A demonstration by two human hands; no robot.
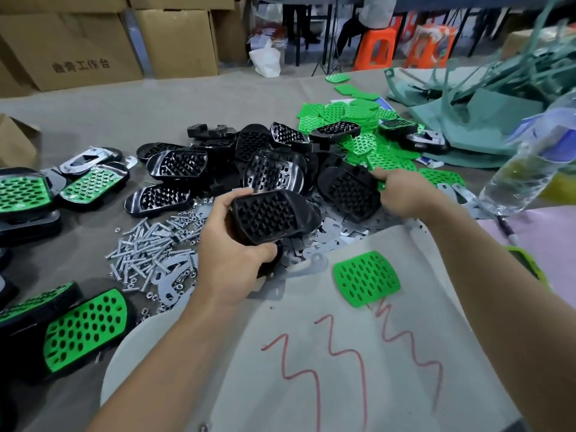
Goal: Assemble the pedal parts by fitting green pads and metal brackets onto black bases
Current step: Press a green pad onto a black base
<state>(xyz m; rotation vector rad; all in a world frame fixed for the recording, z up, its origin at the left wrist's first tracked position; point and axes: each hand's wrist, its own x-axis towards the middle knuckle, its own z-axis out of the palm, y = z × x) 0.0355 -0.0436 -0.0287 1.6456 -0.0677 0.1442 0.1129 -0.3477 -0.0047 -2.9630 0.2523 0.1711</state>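
Few pedals [84, 335] done, worktop [187, 98] left edge; base pile [265, 163] unfitted. L hand [230, 263] gripped base [271, 218]; R hand [402, 194] pinched green pad [381, 186].

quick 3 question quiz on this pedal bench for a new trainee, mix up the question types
1. True or false: the black base in the left hand already has a green pad fitted.
2. Multiple choice: the loose green pad on the grey sheet lies
A. left of the left arm
B. between the two arms
C. on a cardboard box
3. Fill in: the screw pile lies to the ___ of the left hand.

Key: 1 false; 2 B; 3 left
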